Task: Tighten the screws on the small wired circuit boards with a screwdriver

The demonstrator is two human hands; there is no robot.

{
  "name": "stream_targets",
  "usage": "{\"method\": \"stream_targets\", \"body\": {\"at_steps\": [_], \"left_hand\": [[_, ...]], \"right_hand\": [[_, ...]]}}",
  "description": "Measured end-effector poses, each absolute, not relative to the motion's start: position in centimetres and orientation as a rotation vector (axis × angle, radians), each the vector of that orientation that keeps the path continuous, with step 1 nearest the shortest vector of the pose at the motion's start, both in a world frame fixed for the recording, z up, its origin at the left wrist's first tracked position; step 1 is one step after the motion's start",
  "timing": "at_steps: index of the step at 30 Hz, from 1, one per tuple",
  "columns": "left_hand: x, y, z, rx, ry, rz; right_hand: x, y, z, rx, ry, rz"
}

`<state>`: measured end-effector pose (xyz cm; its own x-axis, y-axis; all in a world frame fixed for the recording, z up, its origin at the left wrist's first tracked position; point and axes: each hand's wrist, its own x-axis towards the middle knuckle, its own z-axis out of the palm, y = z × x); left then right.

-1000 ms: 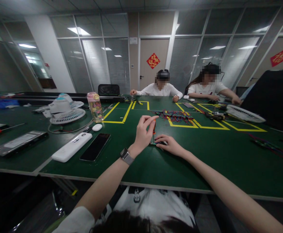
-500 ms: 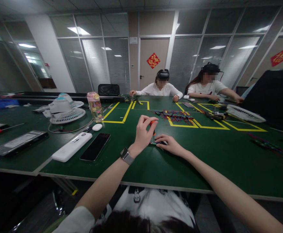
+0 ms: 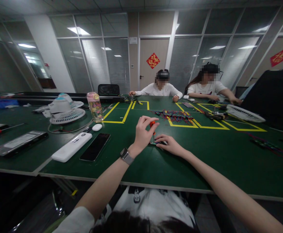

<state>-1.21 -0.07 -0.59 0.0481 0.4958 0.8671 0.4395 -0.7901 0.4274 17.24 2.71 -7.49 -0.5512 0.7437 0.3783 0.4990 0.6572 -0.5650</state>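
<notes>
In the head view, my left hand (image 3: pixel 143 131) has its fingers curled round the orange-red handle of a screwdriver (image 3: pixel 152 124). The screwdriver stands upright, its thin shaft running down to a small green circuit board (image 3: pixel 152 143) on the table. My right hand (image 3: pixel 169 144) rests low on the table at the board's right end, with thumb and fingers pinching it. Dark wires show partly under the right fingers. The tip of the shaft is too small to make out.
A black phone (image 3: pixel 95 147), a white power bank (image 3: pixel 72 146) and a bottle (image 3: pixel 95 107) lie or stand to the left. Beyond my hands is a heap of wired boards (image 3: pixel 177 116). Two people sit across the green table (image 3: pixel 180 174); a fan grille (image 3: pixel 245 113) lies at the right.
My left fingers have shifted slightly on the screwdriver handle, leaving a little more of it showing. My right hand has stayed in place on the circuit board.
</notes>
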Motion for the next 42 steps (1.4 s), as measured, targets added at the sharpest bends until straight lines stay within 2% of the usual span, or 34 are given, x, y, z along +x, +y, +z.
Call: {"method": "stream_targets", "body": {"at_steps": [9, 18, 26, 33, 42], "left_hand": [[-1.13, -0.16, -0.38, 2.272, 0.824, 1.802], [-1.17, -0.23, -0.45, 2.234, 1.029, 1.877], [-1.13, -0.18, -0.44, 2.277, 0.811, 1.813], [-1.09, -0.17, -0.47, 2.247, 0.996, 1.942], [-1.10, -0.16, -0.50, 2.291, 0.819, 1.781]], "right_hand": [[17.29, 2.68, -7.49, -0.953, -2.261, 0.545], [17.33, 2.84, -7.69, -0.952, -2.268, 0.536], [17.38, 2.97, -7.82, -0.948, -2.272, 0.526], [17.33, 2.91, -7.76, -0.956, -2.270, 0.531], [17.30, 2.86, -7.70, -0.953, -2.271, 0.515]]}}
